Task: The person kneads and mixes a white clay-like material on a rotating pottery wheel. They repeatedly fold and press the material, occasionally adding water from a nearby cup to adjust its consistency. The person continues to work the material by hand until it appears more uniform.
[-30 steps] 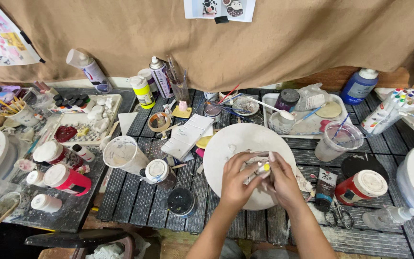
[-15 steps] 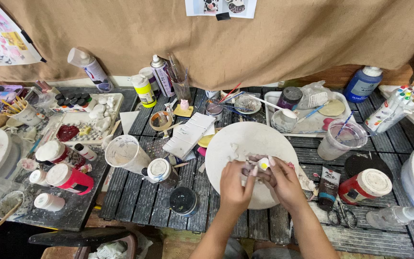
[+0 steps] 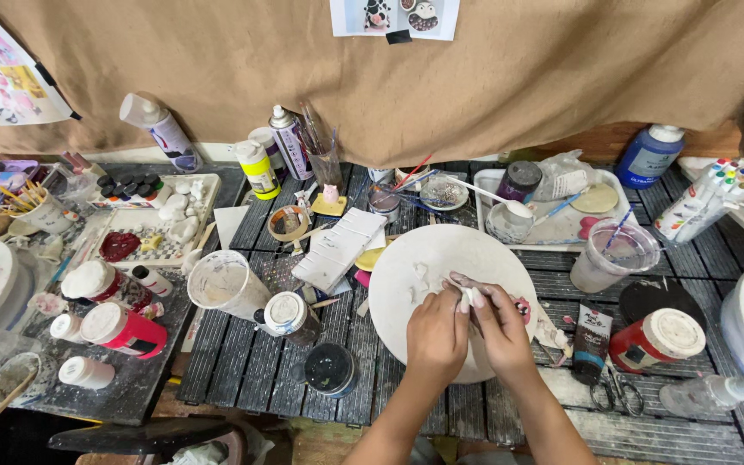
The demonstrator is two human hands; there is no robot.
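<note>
Both hands work together over the round white board (image 3: pixel 428 258), which lies on the dark slatted table (image 3: pixel 243 379). My left hand (image 3: pixel 437 334) and right hand (image 3: pixel 499 323) meet at the fingertips and pinch a small white lump (image 3: pixel 468 296) between them, held just above the board's right half; it looks like clay or putty, though it is too small to say for sure. Fingers are curled in and pressed on the piece, none spread. The lump looks unformed, so I judge the shaping to be in an early or middle stage: no finished figure shows in the grip. A few pale smears and scraps sit on the board near its middle, apart from the hands. Nothing on the piece appears painted yet. The paints stand untouched around the board: a red paint jar (image 3: pixel 658 337) and a black paint tube (image 3: pixel 592 340) to the right, a red bottle (image 3: pixel 122 331) well off to the left, a white cup (image 3: pixel 224 282) just beside the board's left edge. Scissors (image 3: pixel 617 392) lie near the table's front edge, right of my forearm. A clear cup with brushes (image 3: pixel 610 256) stands behind the red paint jar. As far as I can judge, forming is in hand; colouring is left.
</note>
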